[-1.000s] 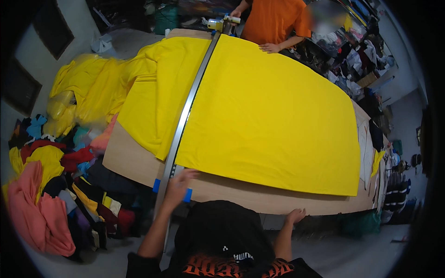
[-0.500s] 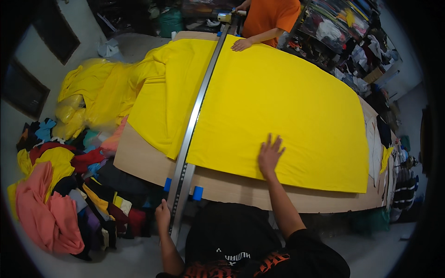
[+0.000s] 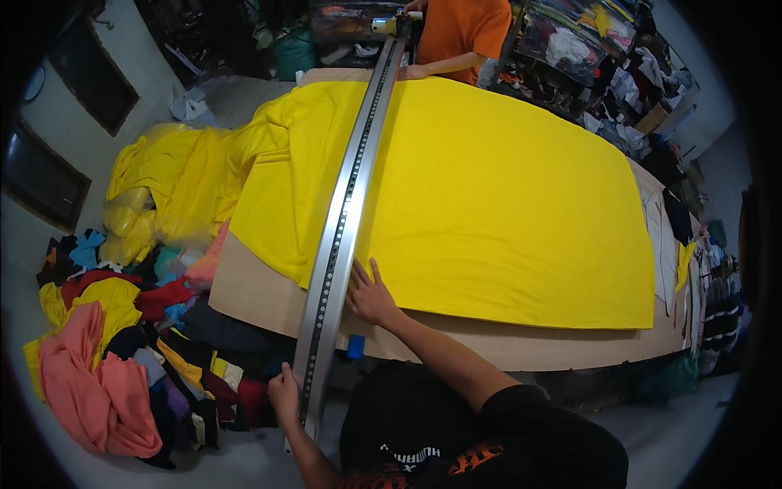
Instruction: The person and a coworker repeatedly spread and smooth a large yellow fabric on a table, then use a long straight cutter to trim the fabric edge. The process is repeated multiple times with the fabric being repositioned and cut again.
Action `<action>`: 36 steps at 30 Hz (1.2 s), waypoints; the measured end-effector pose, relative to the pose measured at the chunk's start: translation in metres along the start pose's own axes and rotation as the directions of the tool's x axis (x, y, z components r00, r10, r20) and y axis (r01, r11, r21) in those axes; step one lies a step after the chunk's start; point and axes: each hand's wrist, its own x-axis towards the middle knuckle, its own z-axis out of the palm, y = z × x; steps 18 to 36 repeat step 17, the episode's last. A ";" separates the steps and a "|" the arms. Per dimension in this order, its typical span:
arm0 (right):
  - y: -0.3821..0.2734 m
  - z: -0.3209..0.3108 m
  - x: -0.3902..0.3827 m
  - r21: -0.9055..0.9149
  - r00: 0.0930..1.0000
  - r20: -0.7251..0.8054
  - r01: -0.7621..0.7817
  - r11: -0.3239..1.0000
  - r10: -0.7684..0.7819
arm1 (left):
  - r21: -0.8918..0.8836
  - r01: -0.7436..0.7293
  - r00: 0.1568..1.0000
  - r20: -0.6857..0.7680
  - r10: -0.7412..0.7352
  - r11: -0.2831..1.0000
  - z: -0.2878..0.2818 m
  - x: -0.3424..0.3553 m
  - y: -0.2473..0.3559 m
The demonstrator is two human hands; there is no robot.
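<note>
A long metal rail (image 3: 346, 208) with a row of holes lies across the yellow fabric (image 3: 521, 204), from the near edge to the far side. My left hand (image 3: 284, 399) is closed at the rail's near end, on its left edge, beyond the table. Fingers spread, my right hand (image 3: 372, 299) rests on the fabric's near edge, right beside the rail. At the far end, a co-worker's hand (image 3: 414, 72) touches the rail's right side. A yellow-bodied device (image 3: 384, 25) sits at the rail's far end, by that person's other hand.
The brown table top (image 3: 252, 277) shows along the near side. A blue block (image 3: 355, 347) is at its edge. Bunched yellow fabric (image 3: 183, 175) trails off to the left, above a heap of coloured cloth (image 3: 98, 383). The co-worker in an orange shirt (image 3: 464, 37) stands opposite.
My right hand has moved left across the fabric to the rail. The rail's near part has shifted and tilted, showing a broader face. The co-worker's hand has moved from the fabric to the rail.
</note>
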 end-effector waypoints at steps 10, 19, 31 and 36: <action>0.051 -0.044 -0.196 0.372 0.986 -0.147 -0.015 0.928 0.075 | -0.292 -0.306 0.947 0.009 0.322 0.906 0.062 0.118 0.032; 0.118 -0.075 -0.359 0.256 0.535 -0.378 -0.724 0.641 0.756 | 0.125 -0.262 0.953 -0.119 0.277 0.957 0.147 0.235 0.139; 0.118 -0.075 -0.359 0.256 0.535 -0.378 -0.724 0.641 0.756 | 0.125 -0.262 0.953 -0.119 0.277 0.957 0.147 0.235 0.139; 0.118 -0.075 -0.359 0.256 0.535 -0.378 -0.724 0.641 0.756 | 0.125 -0.262 0.953 -0.119 0.277 0.957 0.147 0.235 0.139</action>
